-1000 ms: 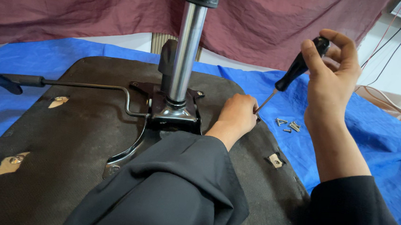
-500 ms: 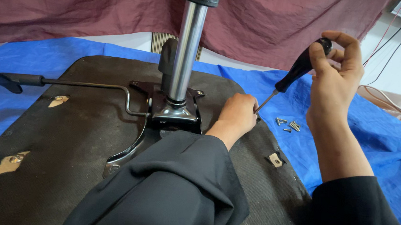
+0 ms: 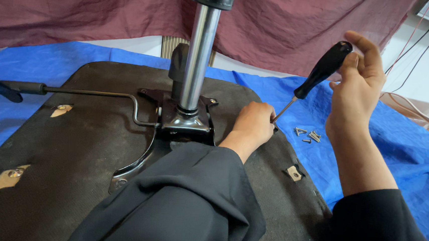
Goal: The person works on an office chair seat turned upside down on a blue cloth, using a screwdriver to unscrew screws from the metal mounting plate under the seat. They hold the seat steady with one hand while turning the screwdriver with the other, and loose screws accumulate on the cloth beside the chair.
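Right hand (image 3: pixel 360 80) wraps my fingers round the black-handled screwdriver (image 3: pixel 314 77), its tip slanting down to the right edge of the dark fabric chair-seat underside (image 3: pixel 72 141). My left hand (image 3: pixel 254 126) is curled closed at that tip, apparently steadying a screw I can't see. I judge I'm driving it; next needs straight, firm turning. Loose silver screws (image 3: pixel 309 135) lie on the blue tarp (image 3: pixel 403 149).

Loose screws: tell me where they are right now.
In the head view, the loose screws lie on the blue tarp, right of the seat base, just below the right hand holding the screwdriver.
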